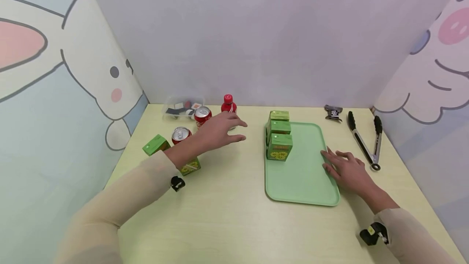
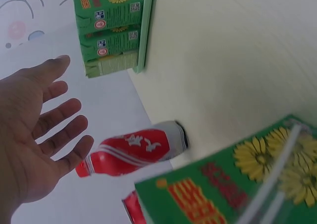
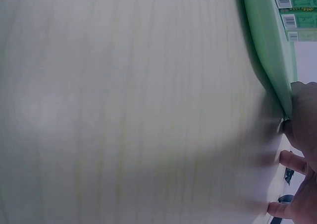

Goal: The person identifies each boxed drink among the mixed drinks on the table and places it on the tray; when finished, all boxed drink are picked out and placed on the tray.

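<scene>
My left hand (image 1: pixel 218 131) hovers over the table with its fingers loosely extended, holding nothing. Just behind it stands a red-capped bottle (image 1: pixel 228 103), partly hidden. Three green drink cartons (image 1: pixel 280 150) stand in a row along the left side of a light green tray (image 1: pixel 304 182). At the tray's right rim rests my right hand (image 1: pixel 349 172), thumb and fingertips touching the edge, the other fingers spread. Under the left forearm another green carton (image 1: pixel 190 167) is partly covered, close to a red soda can (image 1: pixel 181 134). In the left wrist view, that carton (image 2: pixel 237 179) shows yellow flowers and straws.
A second red can (image 1: pixel 202 115) and one more green carton (image 1: pixel 156 145) stand at the left. Behind them is a clear plastic box (image 1: pixel 183 108) of small items. Black-tipped tongs (image 1: pixel 366 146) and a small black packet (image 1: pixel 333 113) lie at the right. Walls enclose the table.
</scene>
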